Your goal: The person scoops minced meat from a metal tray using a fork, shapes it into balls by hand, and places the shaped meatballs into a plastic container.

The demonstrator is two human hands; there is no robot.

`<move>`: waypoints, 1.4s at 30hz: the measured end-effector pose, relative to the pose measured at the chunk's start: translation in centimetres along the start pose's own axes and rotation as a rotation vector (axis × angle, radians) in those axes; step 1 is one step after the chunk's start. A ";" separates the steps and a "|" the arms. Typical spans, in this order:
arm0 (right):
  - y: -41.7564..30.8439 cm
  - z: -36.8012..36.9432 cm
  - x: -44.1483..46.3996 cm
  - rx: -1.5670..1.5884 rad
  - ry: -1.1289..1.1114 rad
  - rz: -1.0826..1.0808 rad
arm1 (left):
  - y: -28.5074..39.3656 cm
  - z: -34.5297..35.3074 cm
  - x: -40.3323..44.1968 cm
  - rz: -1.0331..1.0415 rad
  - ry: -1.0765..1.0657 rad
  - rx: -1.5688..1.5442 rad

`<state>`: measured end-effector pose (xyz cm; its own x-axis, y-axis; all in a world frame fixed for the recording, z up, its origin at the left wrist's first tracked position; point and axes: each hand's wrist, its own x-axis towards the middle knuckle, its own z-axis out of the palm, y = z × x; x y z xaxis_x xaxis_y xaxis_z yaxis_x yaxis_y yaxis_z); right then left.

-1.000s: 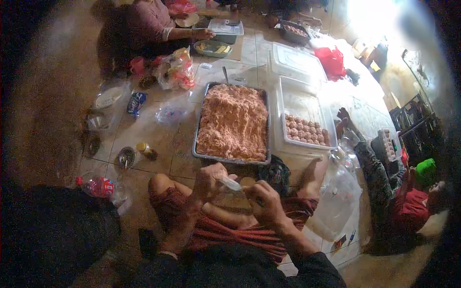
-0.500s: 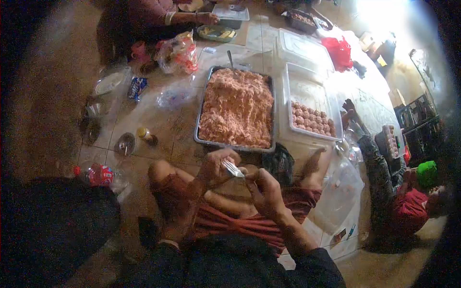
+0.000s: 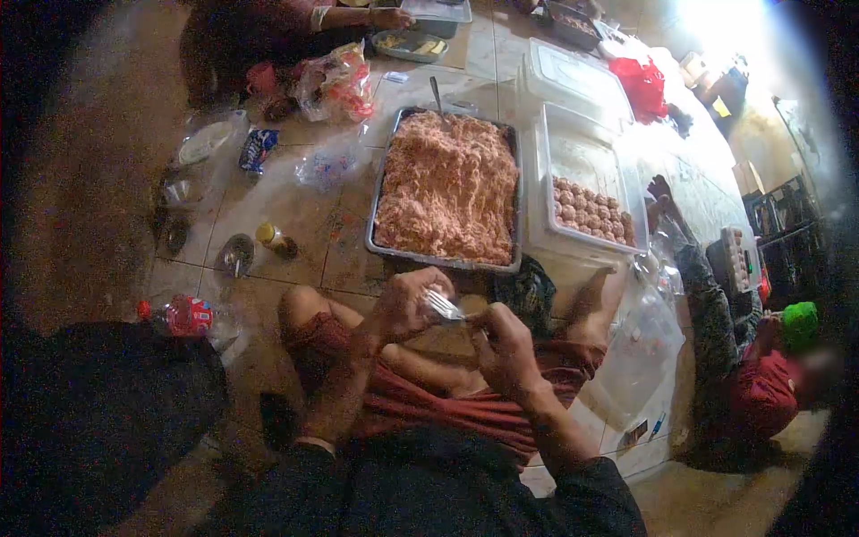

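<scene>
Above my crossed legs, my right hand (image 3: 507, 347) is closed in a pinch around the handle end of a metal fork (image 3: 444, 306). The fork's tines point up and left, against my left hand (image 3: 412, 302). That hand has its fingers curled in, and what it holds, if anything, is hidden. Just beyond my hands lies a large tray (image 3: 371, 234) heaped with pinkish minced meat (image 3: 449, 190). A spoon handle (image 3: 437, 93) sticks up from the meat's far side. Right of it, a clear plastic box (image 3: 586, 121) holds rows of meatballs (image 3: 592, 213) at its near end.
Left on the tiled floor are a small yellow-capped jar (image 3: 268, 236), a metal bowl (image 3: 236, 254), a bottle with a red label (image 3: 188, 316) and a blue packet (image 3: 258, 149). A co-worker's hand (image 3: 392, 18) is beyond. Another person in red (image 3: 762, 394) is at right.
The camera view has shifted slightly. My hands stay close together around the fork, its tines still by my left hand. The co-worker's hand has moved a little at the far container.
</scene>
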<state>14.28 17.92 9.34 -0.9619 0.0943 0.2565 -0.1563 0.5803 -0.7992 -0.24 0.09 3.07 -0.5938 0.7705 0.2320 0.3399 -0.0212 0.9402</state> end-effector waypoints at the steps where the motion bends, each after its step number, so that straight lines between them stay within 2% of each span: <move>1: 0.0 -0.3 -0.3 0.002 0.001 0.001 | 0.2 0.6 0.3 0.132 0.159 0.132; 2: 0.0 -0.9 -0.7 0.040 0.043 0.066 | 0.6 0.5 0.0 0.130 0.162 0.135; 4: -0.3 -1.1 -1.0 0.077 0.085 0.145 | 1.5 0.5 -1.3 -0.146 0.098 -0.203; 6: -0.8 -0.5 -0.7 0.067 0.049 0.170 | -1.2 1.1 -1.3 -0.168 0.036 -0.325; 8: 0.4 0.4 -1.3 0.096 -0.005 0.161 | 2.8 1.5 0.1 -0.171 0.144 0.239; 10: -0.5 -0.2 -0.9 0.145 0.077 0.269 | 1.5 2.0 0.2 -0.046 0.250 -0.094; 12: -1.4 -0.3 -0.7 0.189 0.161 0.242 | 1.7 1.7 -0.8 -0.033 0.195 -0.292; 13: -0.4 0.2 -1.0 0.198 0.085 0.267 | 0.2 1.5 -1.4 -0.202 0.102 -0.033; 14: -0.3 0.4 -1.0 0.206 0.008 0.292 | -0.5 1.8 -1.3 -0.203 0.101 -0.034; 16: -1.2 -0.1 -0.7 0.129 -0.027 0.258 | -1.0 1.9 -0.5 -0.228 0.112 0.165; 17: -1.6 -0.6 -0.4 0.169 0.002 0.302 | -0.7 1.6 -0.6 -0.015 0.205 0.051; 18: -1.7 -0.9 -0.6 0.209 0.028 0.355 | -0.4 1.7 -0.9 -0.018 0.206 0.050; 20: -0.7 -1.0 -1.0 0.130 0.079 0.305 | 0.5 2.0 -1.0 0.015 0.268 0.001; 21: -0.5 -1.0 -1.1 0.202 0.106 0.327 | 0.2 1.9 -1.3 -0.037 0.277 0.075; 23: -0.3 -0.4 -1.7 0.276 0.135 0.362 | 0.2 2.0 -1.3 -0.060 0.214 0.131; 26: 0.3 0.6 -1.7 0.314 -0.001 0.357 | 0.0 1.8 -0.3 -0.086 0.098 0.253; 28: -0.7 -0.7 -1.5 0.054 0.053 0.280 | -0.4 2.1 -0.1 0.223 0.340 0.143; 29: -1.8 -1.1 -1.1 0.151 0.126 0.330 | 0.1 1.8 -0.7 0.129 0.293 -0.034; 30: -1.7 -0.9 -1.0 0.150 0.128 0.331 | -1.4 1.9 -1.4 0.130 0.292 -0.034; 31: -1.4 -0.6 -1.0 0.159 0.079 0.283 | -1.9 2.0 -1.4 -0.116 0.188 -0.070; 33: -0.5 0.4 -1.3 0.056 -0.072 0.247 | -3.0 2.0 -1.3 -0.276 0.053 -0.058; 34: -0.7 0.3 -1.4 0.055 -0.069 0.243 | -2.3 1.8 -0.9 -0.354 -0.018 -0.045; 36: -1.3 -0.3 -1.3 0.153 0.070 0.297 | 0.8 2.1 -0.7 0.120 0.307 -0.040; 38: -2.0 -1.0 -1.1 0.139 0.125 0.301 | 1.8 1.3 -0.9 0.143 0.344 -0.061; 40: -1.6 -0.5 -1.4 0.114 0.032 0.337 | 0.3 1.1 -1.3 -0.084 0.084 -0.001; 41: -0.5 0.3 -1.4 0.060 -0.028 0.207 | -0.4 1.2 -1.3 -0.178 -0.020 -0.004; 42: -0.3 0.3 -1.6 0.058 -0.023 0.203 | -1.0 1.2 -1.5 -0.172 -0.021 -0.002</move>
<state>15.81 17.34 9.01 -0.9797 0.1859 0.0748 0.0297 0.5038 -0.8633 1.20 -0.29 1.50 -0.6273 0.7762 0.0625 0.2330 0.1105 0.9662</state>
